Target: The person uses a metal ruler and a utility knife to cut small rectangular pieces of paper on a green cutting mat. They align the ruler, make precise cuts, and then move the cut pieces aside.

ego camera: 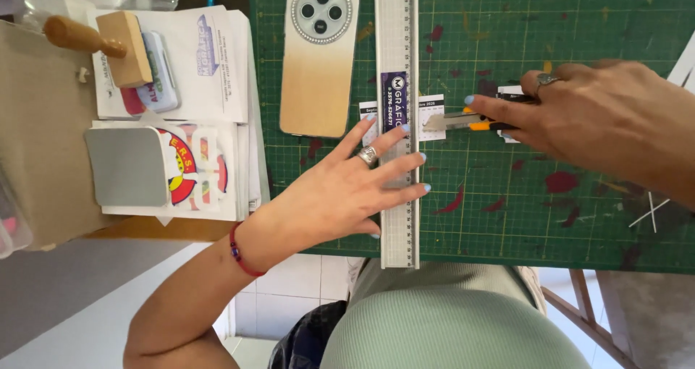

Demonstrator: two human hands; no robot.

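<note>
Right hand (608, 119) closed round a utility knife (474, 121), yellow-and-dark handle, index finger laid along its top; blade tip set against the right edge of the metal ruler (397, 123), on a small white printed card (432, 116)

Knife lies roughly crosswise to the ruler, handle trailing away to the right of the tip. Ruler's long axis runs from far side of the mat toward the person's body, so the edge at the blade leads straight back toward the person

Card lies under the ruler, a strip showing on either side; the right part sits directly under the blade tip. Another bit of white card (510, 94) shows under the knife hand, mostly hidden

Left hand (347, 188) just left of the tip and nearer the body: flat, fingers spread, pressing the ruler down, holding nothing. Its fingertips reach the ruler's cutting edge just below the blade, so they lie close to the line the edge gives

Below all: green cutting mat (550, 217), paint-spotted

Further left of the ruler: phone (318, 58) face down, touching nothing. Beyond it, off the mat: sheets of stickers (195, 159), a grey rounded card (129, 166), a wooden-handled stamp (108, 40)
</note>
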